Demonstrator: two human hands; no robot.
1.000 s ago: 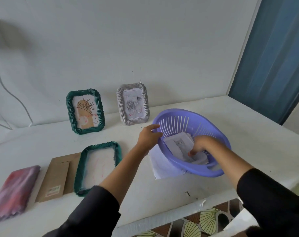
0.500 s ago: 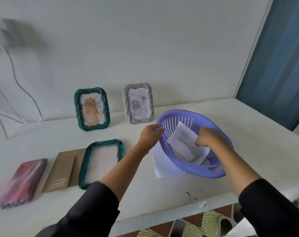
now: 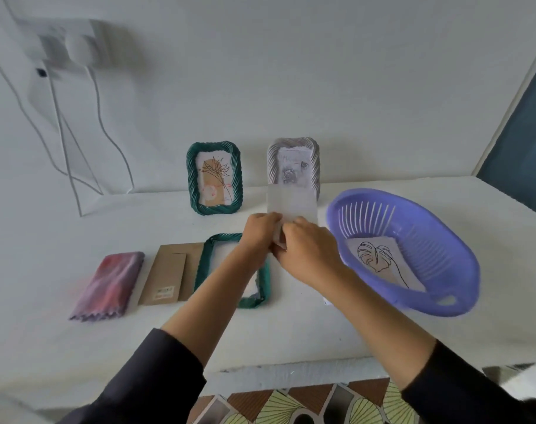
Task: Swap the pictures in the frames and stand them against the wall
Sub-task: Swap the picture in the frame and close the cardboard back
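Both hands are up over the middle of the counter (image 3: pixel 76 228). The left grip (image 3: pixel 260 231) and right grip (image 3: pixel 309 252) are each pinching the bottom edge of one pale sheet (image 3: pixel 294 205), fingers curled onto the paper, knuckles almost touching. The sheet stands upright in the air with its long axis near vertical and its free top edge pointing up toward the wall, so in this view it covers the foot of the grey frame (image 3: pixel 292 160). The side facing us looks blank; whether the print is on the far side I cannot tell. Right below the hands lies the flat frame (image 3: pixel 204 264), open, with its long axis running away from the person toward the wall. Its brown card (image 3: pixel 168 276) sits just beside it on the left and the cloth (image 3: pixel 110 286) beyond that. My read is that this sheet goes into that frame. To do it well, tip the top edge forward and down, line the sheet's long side up with the frame's long side, and seat one short edge first. Keep to light pinches at the margins so nothing creases, and check which face goes down. The green frame (image 3: pixel 214 177) already stands against the wall. Off to the right, the basket (image 3: pixel 444 304) holds a leaf drawing (image 3: pixel 380 261) lying flat.
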